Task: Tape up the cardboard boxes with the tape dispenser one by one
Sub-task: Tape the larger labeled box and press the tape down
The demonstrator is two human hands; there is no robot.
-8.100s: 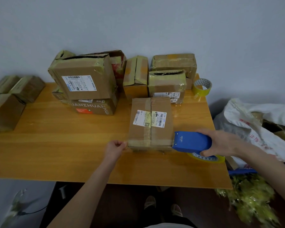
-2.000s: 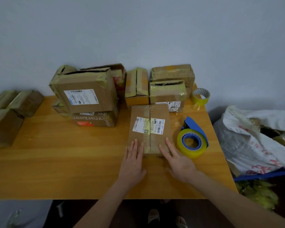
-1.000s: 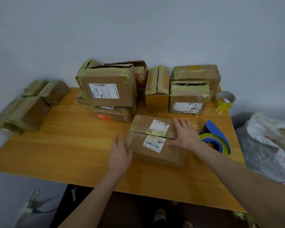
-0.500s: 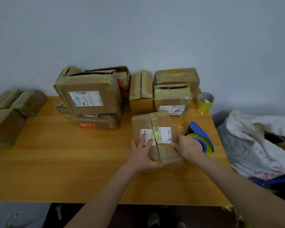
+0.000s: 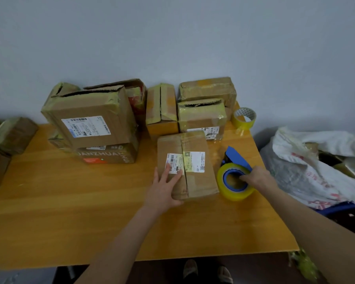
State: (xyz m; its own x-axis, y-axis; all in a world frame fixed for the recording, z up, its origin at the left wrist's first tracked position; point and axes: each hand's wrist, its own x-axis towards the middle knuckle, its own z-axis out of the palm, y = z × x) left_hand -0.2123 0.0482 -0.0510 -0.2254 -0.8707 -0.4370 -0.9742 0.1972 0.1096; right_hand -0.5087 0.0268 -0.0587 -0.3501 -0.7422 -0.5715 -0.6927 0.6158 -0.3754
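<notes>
Cardboard, creased and already banded with glossy tape along its middle seam, makes up the box (image 5: 188, 165) in hand, which lies flat on the tabletop (image 5: 90, 212) right of centre, its long side running from 6 to 12 o'clock. It looks light and fairly stiff across the top but soft at the dented corners, so pressing near an edge seems safer than pressing mid-panel, where the flaps might give. The left hand (image 5: 164, 189) rests on the box's near-left part, its grip spread, fingers straight over the white label and palm at the 7 o'clock corner, a sensible place to pin it. Touching or just beside the box at 3 o'clock lies the tape dispenser (image 5: 237, 158), on its side with its yellow roll uppermost. The right hand (image 5: 258, 178) has its grip hooked on it, fingers curled over the roll's rim into the core; the thumb is hidden. The roll probably turns and slips, so the blue handle at 12 o'clock would likely give firmer control. More boxes (image 5: 90, 119) are stacked against the wall at 10 to 12 o'clock, and a spare roll (image 5: 244, 117) sits at 1 o'clock.
</notes>
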